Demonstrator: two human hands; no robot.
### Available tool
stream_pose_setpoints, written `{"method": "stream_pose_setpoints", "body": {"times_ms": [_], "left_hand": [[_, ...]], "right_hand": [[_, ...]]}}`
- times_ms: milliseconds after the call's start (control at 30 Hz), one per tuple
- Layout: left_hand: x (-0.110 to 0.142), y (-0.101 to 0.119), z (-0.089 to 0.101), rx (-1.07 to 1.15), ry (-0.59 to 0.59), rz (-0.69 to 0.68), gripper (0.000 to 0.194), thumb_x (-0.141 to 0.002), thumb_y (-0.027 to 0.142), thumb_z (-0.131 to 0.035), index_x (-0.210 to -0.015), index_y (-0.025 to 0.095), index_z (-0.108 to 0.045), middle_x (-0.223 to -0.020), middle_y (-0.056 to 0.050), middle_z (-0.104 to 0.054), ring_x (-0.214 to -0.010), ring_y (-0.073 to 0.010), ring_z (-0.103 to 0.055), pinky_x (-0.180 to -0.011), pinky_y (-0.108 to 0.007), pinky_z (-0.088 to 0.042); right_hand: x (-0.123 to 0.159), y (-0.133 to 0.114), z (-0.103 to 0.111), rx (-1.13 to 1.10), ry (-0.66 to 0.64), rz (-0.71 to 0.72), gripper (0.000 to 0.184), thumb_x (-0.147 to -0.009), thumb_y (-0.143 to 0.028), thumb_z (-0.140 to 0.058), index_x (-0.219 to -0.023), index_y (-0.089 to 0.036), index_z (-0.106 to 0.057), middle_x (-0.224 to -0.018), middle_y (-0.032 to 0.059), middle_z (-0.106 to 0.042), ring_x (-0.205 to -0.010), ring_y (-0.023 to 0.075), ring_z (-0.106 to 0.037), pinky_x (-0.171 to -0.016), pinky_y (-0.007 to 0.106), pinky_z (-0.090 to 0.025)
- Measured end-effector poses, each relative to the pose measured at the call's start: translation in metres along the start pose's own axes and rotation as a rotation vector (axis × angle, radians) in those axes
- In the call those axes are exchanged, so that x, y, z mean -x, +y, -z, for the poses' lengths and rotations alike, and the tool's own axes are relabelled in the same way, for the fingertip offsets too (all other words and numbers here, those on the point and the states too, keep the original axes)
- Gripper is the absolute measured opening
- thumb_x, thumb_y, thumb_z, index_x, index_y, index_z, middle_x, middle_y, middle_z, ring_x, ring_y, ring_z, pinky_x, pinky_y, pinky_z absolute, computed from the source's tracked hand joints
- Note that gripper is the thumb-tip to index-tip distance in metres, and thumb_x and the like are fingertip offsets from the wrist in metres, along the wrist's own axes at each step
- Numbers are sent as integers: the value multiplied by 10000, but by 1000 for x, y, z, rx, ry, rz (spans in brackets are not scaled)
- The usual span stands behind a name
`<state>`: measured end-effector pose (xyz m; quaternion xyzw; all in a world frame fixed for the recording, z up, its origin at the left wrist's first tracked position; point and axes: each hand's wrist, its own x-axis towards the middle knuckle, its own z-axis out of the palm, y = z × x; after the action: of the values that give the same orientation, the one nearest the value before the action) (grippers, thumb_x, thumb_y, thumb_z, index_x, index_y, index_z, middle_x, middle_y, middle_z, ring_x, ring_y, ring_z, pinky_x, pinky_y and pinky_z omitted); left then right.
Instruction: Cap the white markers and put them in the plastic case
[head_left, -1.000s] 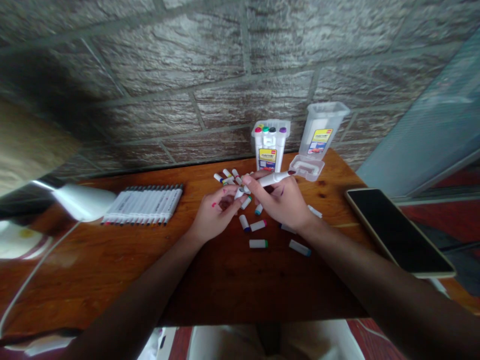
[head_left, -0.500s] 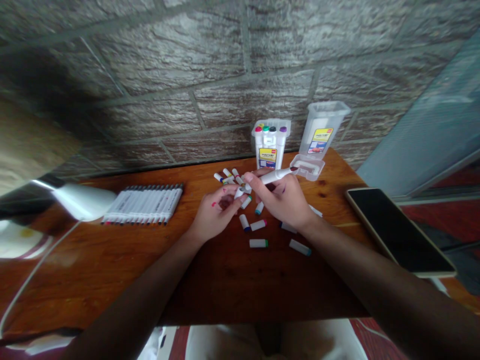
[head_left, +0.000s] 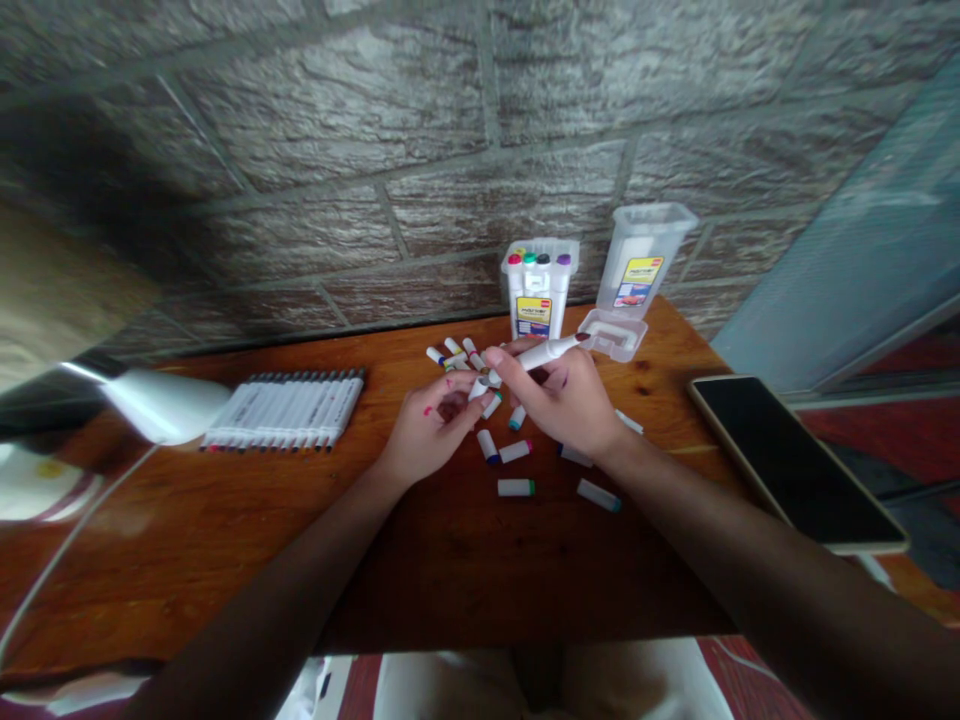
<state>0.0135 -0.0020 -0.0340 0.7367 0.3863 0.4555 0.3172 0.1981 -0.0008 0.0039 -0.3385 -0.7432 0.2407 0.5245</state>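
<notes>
My right hand [head_left: 566, 400] is closed around a white marker [head_left: 541, 353] whose dark reddish-brown tip points up to the right. Its other end reaches toward my left hand [head_left: 431, 420]. Between the left thumb and fingers sits a small white marker cap [head_left: 478, 387], close against the marker's end; whether the two touch I cannot tell. Loose caps lie on the table around and below both hands: a green-ended cap [head_left: 516, 488], a teal-ended cap [head_left: 598, 495], a pink-ended cap [head_left: 516, 451], a blue-ended cap [head_left: 488, 446] and several others partly hidden by the hands.
Behind the hands stands a clear case of markers [head_left: 534, 290]. An open clear case [head_left: 645, 260] is to its right. A row of white markers [head_left: 283, 410] lies at left, beside a white lamp [head_left: 169, 405]. At right is a phone [head_left: 795, 460]. A stone wall [head_left: 450, 230] closes the back.
Both hands keep nearly the same pose, with the marker and cap still held. The whole view has shifted very slightly; nothing else has visibly moved.
</notes>
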Motion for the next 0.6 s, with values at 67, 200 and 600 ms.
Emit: {"method": "stream_pose_setpoints", "body": {"times_ms": [67, 200, 600], "left_hand": [[1, -2, 0, -10, 8, 5, 178, -887, 300, -695, -1007, 173, -666, -848, -37, -748, -679, -125, -685, -610, -224, -539], [1, -6, 0, -26, 9, 9, 225, -886, 339, -694, -1035, 173, -665, -858, -44, -744, -660, -125, -666, -605, -229, -536], [-3, -14, 3, -194, 20, -41, 197, -914, 334, -656, -1026, 173, -677, -731, 11, -691, -600, -102, -594, -604, -223, -465]], "right_hand": [[0, 1, 1, -18, 45, -30, 436, -974, -463, -553, -649, -186, -642, -624, 1, -637, -581, 110, -567, -562, 253, -426], [-2, 1, 3, -76, 163, -103, 449, -935, -558, -571, -729, -180, -698, -566, -5, -604, -566, 121, -570, -509, 248, -405], [-4, 6, 3, -12, 196, -286, 576, -939, -529, -573, -477, -184, -564, -445, -15, -488, -499, 91, -504, -532, 262, -394]]}}
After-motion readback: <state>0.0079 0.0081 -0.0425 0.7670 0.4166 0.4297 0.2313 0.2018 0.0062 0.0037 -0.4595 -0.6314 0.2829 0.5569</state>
